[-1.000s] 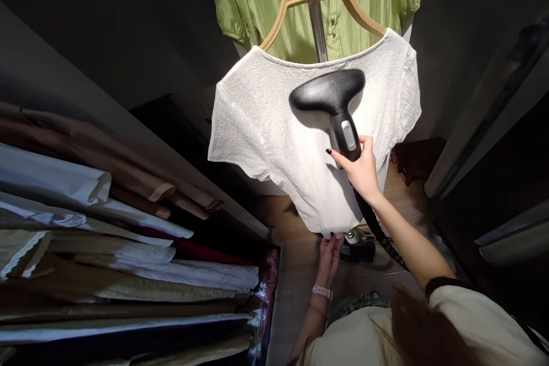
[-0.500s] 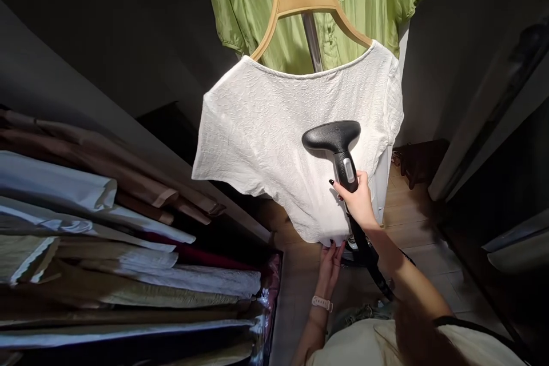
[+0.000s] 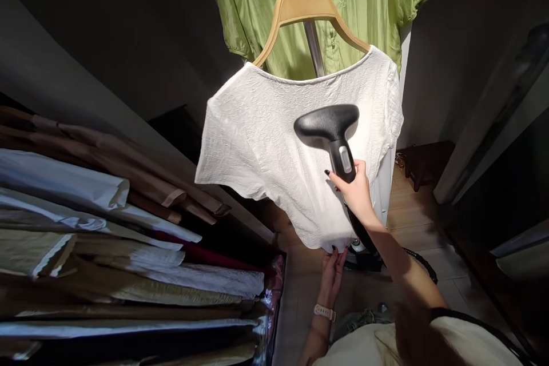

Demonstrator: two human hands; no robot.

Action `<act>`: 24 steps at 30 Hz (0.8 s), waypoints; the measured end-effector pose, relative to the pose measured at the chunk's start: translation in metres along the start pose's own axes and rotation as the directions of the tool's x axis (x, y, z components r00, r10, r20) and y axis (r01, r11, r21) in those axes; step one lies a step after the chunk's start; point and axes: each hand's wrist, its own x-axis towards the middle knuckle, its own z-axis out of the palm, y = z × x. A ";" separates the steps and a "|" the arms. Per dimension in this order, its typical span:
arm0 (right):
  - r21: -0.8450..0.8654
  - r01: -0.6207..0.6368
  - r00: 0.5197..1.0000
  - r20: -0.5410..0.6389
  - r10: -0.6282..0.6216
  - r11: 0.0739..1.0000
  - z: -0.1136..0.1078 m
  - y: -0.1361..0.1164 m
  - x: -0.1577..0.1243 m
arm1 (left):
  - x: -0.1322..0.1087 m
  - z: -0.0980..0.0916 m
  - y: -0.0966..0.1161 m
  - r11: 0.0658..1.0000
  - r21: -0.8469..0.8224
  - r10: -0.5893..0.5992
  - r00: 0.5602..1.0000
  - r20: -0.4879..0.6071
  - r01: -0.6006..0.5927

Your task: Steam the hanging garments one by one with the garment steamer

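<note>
A white textured short-sleeved top (image 3: 278, 126) hangs from a wooden hanger (image 3: 305, 0). My right hand (image 3: 358, 191) is wrapped round the handle of a black garment steamer (image 3: 328, 123). The steamer's wide head lies against the upper front of the top, right of its middle. Down at the hem, my left hand (image 3: 332, 269) grips the bottom edge of the cloth with its fingertips; part of the fingers is hidden behind the fabric. A pale watch band (image 3: 325, 313) circles the left wrist. From the steamer's handle a black hose (image 3: 362, 231) runs downward.
Behind the top, a green embroidered blouse (image 3: 355, 23) hangs by a metal pole (image 3: 314, 48). Several garments (image 3: 94, 177) hang in a row on the left. A dark wooden stool (image 3: 424, 163) stands on the floor at the right, near a grey curtain-like panel (image 3: 463, 143).
My right hand has moved the steamer slightly up and left across the top. The left hand keeps its grip on the hem. The whole view has shifted a little.
</note>
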 end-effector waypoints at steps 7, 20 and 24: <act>-0.070 -0.108 0.994 -0.023 0.106 0.992 -0.011 0.013 -0.017 | -0.001 -0.001 0.005 1.000 -0.013 0.018 1.000 -0.002 -0.018; -0.107 0.060 0.997 -0.038 -0.065 0.992 -0.031 -0.034 0.037 | -0.007 -0.008 0.009 0.995 0.104 -0.010 1.000 0.014 0.008; -0.190 0.069 0.998 0.011 -0.068 0.979 -0.032 -0.019 0.021 | -0.004 -0.013 0.018 0.996 0.086 -0.001 1.000 0.003 0.001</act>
